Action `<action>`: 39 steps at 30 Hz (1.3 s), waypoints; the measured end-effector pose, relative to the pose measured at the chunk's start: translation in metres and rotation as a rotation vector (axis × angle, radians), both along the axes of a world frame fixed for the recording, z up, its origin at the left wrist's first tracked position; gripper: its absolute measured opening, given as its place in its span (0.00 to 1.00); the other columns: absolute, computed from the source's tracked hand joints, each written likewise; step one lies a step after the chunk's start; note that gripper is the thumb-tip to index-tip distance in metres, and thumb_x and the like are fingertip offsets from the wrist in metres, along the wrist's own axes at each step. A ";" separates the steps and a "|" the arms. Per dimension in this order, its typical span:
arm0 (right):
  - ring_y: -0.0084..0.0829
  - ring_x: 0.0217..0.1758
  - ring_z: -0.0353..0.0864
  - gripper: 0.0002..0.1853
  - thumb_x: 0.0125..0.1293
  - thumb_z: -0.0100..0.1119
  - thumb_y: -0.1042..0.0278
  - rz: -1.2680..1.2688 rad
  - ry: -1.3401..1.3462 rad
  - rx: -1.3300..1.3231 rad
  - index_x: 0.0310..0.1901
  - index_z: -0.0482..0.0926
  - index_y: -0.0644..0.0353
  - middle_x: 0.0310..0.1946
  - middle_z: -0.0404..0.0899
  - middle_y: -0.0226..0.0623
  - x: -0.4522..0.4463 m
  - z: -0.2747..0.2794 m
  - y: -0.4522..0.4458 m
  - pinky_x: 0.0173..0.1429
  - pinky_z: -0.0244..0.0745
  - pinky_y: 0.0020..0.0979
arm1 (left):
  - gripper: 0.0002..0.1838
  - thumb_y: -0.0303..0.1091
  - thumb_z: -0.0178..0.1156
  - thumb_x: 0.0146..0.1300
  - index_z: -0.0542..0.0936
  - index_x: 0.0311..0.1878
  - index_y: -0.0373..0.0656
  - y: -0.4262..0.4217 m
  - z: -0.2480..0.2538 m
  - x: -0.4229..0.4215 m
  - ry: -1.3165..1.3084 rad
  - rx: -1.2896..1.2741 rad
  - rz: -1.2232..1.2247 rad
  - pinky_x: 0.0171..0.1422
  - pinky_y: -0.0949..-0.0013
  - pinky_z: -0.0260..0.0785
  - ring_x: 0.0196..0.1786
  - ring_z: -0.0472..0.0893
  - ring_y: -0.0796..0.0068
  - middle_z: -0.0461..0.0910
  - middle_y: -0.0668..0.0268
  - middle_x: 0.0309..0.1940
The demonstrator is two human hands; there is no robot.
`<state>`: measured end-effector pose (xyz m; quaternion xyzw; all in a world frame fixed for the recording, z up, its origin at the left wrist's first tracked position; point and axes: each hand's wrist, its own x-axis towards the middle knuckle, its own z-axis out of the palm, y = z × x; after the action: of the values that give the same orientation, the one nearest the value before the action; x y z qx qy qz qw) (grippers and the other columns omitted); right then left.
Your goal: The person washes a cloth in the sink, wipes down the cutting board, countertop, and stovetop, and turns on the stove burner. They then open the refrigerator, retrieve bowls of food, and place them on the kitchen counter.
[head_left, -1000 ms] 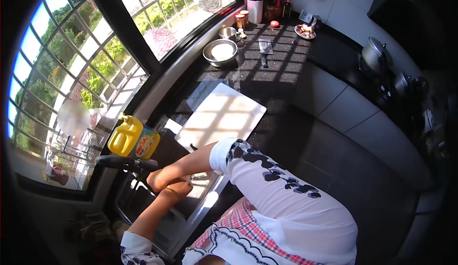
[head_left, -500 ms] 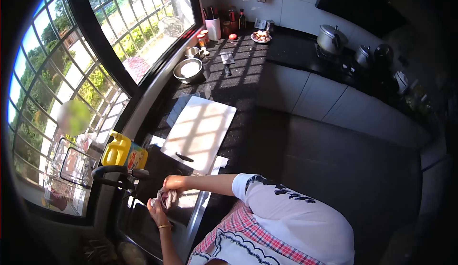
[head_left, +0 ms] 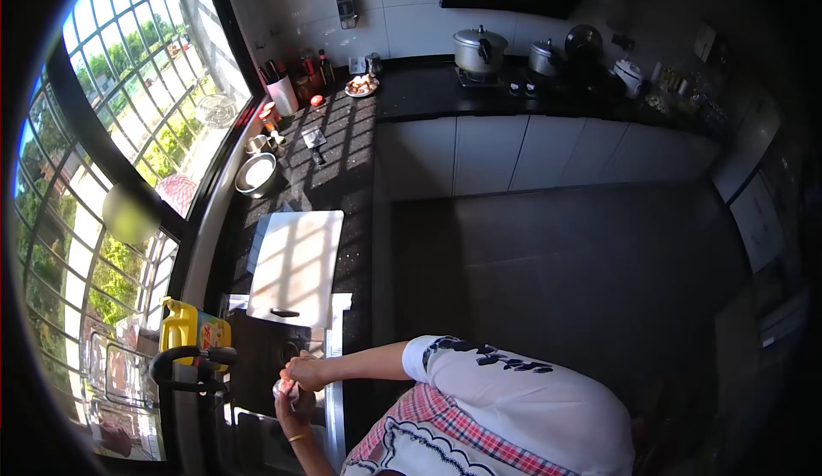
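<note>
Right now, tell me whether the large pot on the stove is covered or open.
Covered: the large pot has a lid across its top.

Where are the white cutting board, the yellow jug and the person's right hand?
White cutting board (head_left: 296, 262): head view, middle of its flat top.
Yellow jug (head_left: 195, 332): head view, middle of its body.
Right hand (head_left: 306, 372): head view, back of the hand.

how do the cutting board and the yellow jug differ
The white cutting board lies flat, while the yellow jug stands up. The board is a thin slab; the jug is a bulky container. The board has a dark slot and bars of shadow across it, whereas the jug bears a colourful label. Both are close to the sink.
</note>
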<state>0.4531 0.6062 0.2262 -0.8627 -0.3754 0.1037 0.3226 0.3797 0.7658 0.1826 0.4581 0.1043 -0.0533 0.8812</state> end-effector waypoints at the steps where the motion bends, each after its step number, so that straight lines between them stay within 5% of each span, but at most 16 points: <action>1: 0.42 0.40 0.77 0.13 0.42 0.53 0.74 -0.037 -0.018 -0.017 0.34 0.76 0.54 0.31 0.78 0.41 0.003 0.001 -0.007 0.46 0.63 0.43 | 0.25 0.46 0.56 0.58 0.71 0.51 0.35 -0.003 0.003 0.002 -0.006 0.004 -0.012 0.51 0.65 0.70 0.48 0.76 0.64 0.74 0.59 0.46; 4: 0.37 0.34 0.79 0.10 0.41 0.53 0.70 -0.122 -0.049 0.090 0.30 0.79 0.52 0.27 0.80 0.35 0.012 0.008 -0.040 0.46 0.64 0.43 | 0.25 0.43 0.56 0.56 0.71 0.50 0.31 -0.024 0.031 0.008 -0.077 0.109 -0.197 0.52 0.63 0.71 0.48 0.77 0.62 0.74 0.55 0.47; 8: 0.35 0.36 0.79 0.06 0.48 0.52 0.64 -0.097 -0.214 0.017 0.26 0.78 0.52 0.26 0.79 0.34 0.008 0.032 -0.101 0.43 0.62 0.41 | 0.17 0.36 0.57 0.53 0.74 0.44 0.35 -0.052 0.032 0.016 0.146 0.315 -0.097 0.48 0.65 0.72 0.43 0.78 0.67 0.77 0.61 0.39; 11: 0.34 0.39 0.78 0.07 0.50 0.52 0.62 -0.206 -0.456 -0.138 0.29 0.79 0.51 0.26 0.78 0.32 0.004 0.030 -0.148 0.45 0.62 0.40 | 0.06 0.34 0.60 0.54 0.77 0.28 0.43 -0.086 0.019 0.037 0.009 0.583 -0.073 0.27 0.75 0.62 0.27 0.72 0.82 0.73 0.73 0.26; 13: 0.34 0.39 0.79 0.08 0.51 0.52 0.63 -0.236 -0.433 -0.174 0.30 0.79 0.51 0.27 0.78 0.33 0.000 0.030 -0.192 0.46 0.62 0.42 | 0.08 0.31 0.65 0.49 0.78 0.25 0.38 -0.119 0.023 0.050 -0.068 0.783 -0.118 0.33 0.75 0.61 0.29 0.69 0.80 0.74 0.69 0.28; 14: 0.35 0.39 0.79 0.08 0.51 0.51 0.63 -0.259 -0.403 -0.205 0.30 0.79 0.51 0.28 0.79 0.34 -0.004 0.030 -0.214 0.46 0.63 0.44 | 0.10 0.31 0.67 0.48 0.76 0.24 0.37 -0.139 0.017 0.053 -0.321 1.026 -0.004 0.33 0.75 0.60 0.29 0.67 0.80 0.70 0.71 0.24; 17: 0.34 0.38 0.78 0.08 0.54 0.54 0.60 -0.399 -0.381 -0.240 0.31 0.78 0.52 0.29 0.78 0.34 -0.021 0.013 -0.283 0.45 0.64 0.40 | 0.14 0.30 0.67 0.47 0.70 0.20 0.37 -0.224 0.039 0.059 -0.501 1.046 -0.011 0.31 0.74 0.58 0.27 0.64 0.81 0.66 0.72 0.22; 21: 0.37 0.44 0.77 0.13 0.54 0.56 0.63 -0.480 -0.197 -0.313 0.42 0.76 0.54 0.36 0.77 0.37 -0.056 0.016 -0.396 0.48 0.65 0.41 | 0.08 0.30 0.63 0.52 0.77 0.25 0.35 -0.348 0.052 0.065 -0.239 0.751 -0.154 0.27 0.78 0.61 0.23 0.68 0.85 0.71 0.74 0.18; 23: 0.42 0.56 0.70 0.31 0.50 0.61 0.68 -0.637 -0.076 -0.045 0.58 0.65 0.55 0.51 0.70 0.44 -0.079 0.013 -0.449 0.57 0.64 0.43 | 0.09 0.31 0.62 0.54 0.78 0.28 0.34 -0.403 0.034 0.075 -0.327 0.810 -0.238 0.26 0.77 0.64 0.25 0.71 0.85 0.75 0.70 0.21; 29: 0.47 0.68 0.55 0.46 0.46 0.62 0.76 -0.609 -0.084 0.421 0.68 0.48 0.55 0.65 0.53 0.48 -0.114 0.007 -0.572 0.69 0.54 0.38 | 0.14 0.33 0.60 0.57 0.77 0.42 0.32 -0.582 0.061 0.047 -0.184 0.495 -0.730 0.39 0.76 0.69 0.36 0.76 0.80 0.79 0.65 0.34; 30: 0.43 0.62 0.65 0.38 0.48 0.59 0.78 -0.686 -0.136 0.551 0.63 0.57 0.57 0.58 0.64 0.48 -0.115 0.004 -0.588 0.63 0.63 0.35 | 0.15 0.33 0.60 0.56 0.77 0.43 0.32 -0.604 0.077 0.042 -0.134 0.520 -0.761 0.42 0.75 0.69 0.38 0.77 0.79 0.79 0.64 0.36; 33: 0.36 0.52 0.74 0.26 0.49 0.57 0.79 -0.977 0.179 0.582 0.54 0.67 0.60 0.46 0.74 0.45 -0.119 0.002 -0.642 0.55 0.68 0.31 | 0.18 0.34 0.59 0.57 0.76 0.48 0.33 -0.649 0.072 0.052 -0.149 0.559 -0.967 0.50 0.71 0.68 0.44 0.76 0.73 0.78 0.62 0.39; 34: 0.28 0.44 0.77 0.18 0.51 0.56 0.79 -1.063 0.078 0.640 0.46 0.71 0.61 0.36 0.78 0.39 -0.120 0.000 -0.656 0.49 0.70 0.29 | 0.18 0.34 0.59 0.57 0.76 0.48 0.33 -0.662 0.074 0.054 -0.140 0.561 -0.968 0.50 0.71 0.68 0.44 0.76 0.73 0.78 0.62 0.39; 36: 0.28 0.43 0.75 0.20 0.48 0.55 0.81 -1.160 0.243 0.837 0.46 0.72 0.63 0.39 0.76 0.36 -0.119 -0.030 -0.687 0.48 0.70 0.28 | 0.18 0.35 0.59 0.57 0.76 0.48 0.34 -0.692 0.078 0.062 -0.342 0.619 -1.071 0.52 0.70 0.67 0.47 0.75 0.72 0.77 0.61 0.42; 39: 0.31 0.40 0.76 0.23 0.48 0.51 0.84 -1.258 0.586 1.371 0.50 0.69 0.62 0.40 0.74 0.36 -0.121 -0.048 -0.735 0.42 0.74 0.34 | 0.18 0.35 0.59 0.58 0.76 0.49 0.35 -0.735 0.077 0.078 -0.188 0.570 -1.071 0.52 0.69 0.67 0.49 0.75 0.72 0.77 0.60 0.45</action>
<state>0.3318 -0.1284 0.1779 -0.4707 0.2699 -0.1180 0.8317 0.4578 0.0312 0.2599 0.6672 -0.2084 -0.4182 0.5801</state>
